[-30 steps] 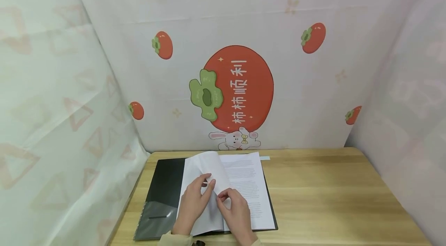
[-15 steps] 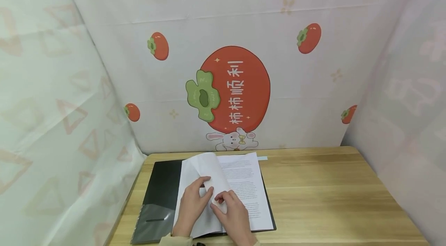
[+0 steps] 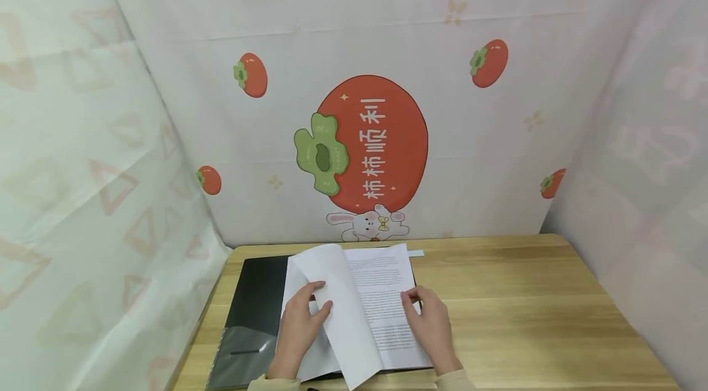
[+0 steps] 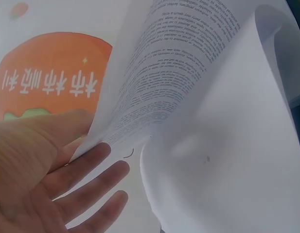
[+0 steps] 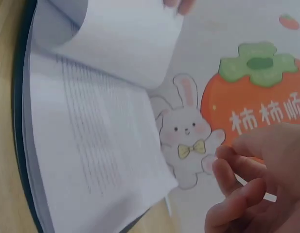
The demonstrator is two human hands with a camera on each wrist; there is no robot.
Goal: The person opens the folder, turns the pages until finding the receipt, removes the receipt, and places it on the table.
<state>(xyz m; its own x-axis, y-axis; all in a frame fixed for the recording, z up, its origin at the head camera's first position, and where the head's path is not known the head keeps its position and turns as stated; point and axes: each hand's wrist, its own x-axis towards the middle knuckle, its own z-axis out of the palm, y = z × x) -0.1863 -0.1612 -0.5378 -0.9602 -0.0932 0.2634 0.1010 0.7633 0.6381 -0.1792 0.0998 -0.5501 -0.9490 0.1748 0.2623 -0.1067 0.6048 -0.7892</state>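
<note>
A black folder [image 3: 259, 296] lies spread on the table, with white sheets on it. One page [image 3: 350, 323] is lifted and curls over toward the left. My left hand [image 3: 297, 326] pinches its edge between thumb and fingers; in the left wrist view, small print shows on the curled page [image 4: 169, 73]. To the right lies a flat printed page [image 3: 381, 299] with lines of text. Beside its right edge hovers my right hand [image 3: 434, 328], fingers loosely curled. The right wrist view shows nothing in that hand [image 5: 271, 179].
A clear pocket [image 3: 243, 354] with a slot is at the folder's lower left. A pale blue tab [image 3: 416, 253] sticks out at the upper right. Wooden tabletop [image 3: 514, 311] extends to the right. Behind stands a white cloth [image 3: 459, 151] printed with persimmons and a rabbit.
My right hand has let go of the middle of the page and moved right, past the printed page. The lifted page now hangs farther down toward the front. My left hand stays nearly in place.
</note>
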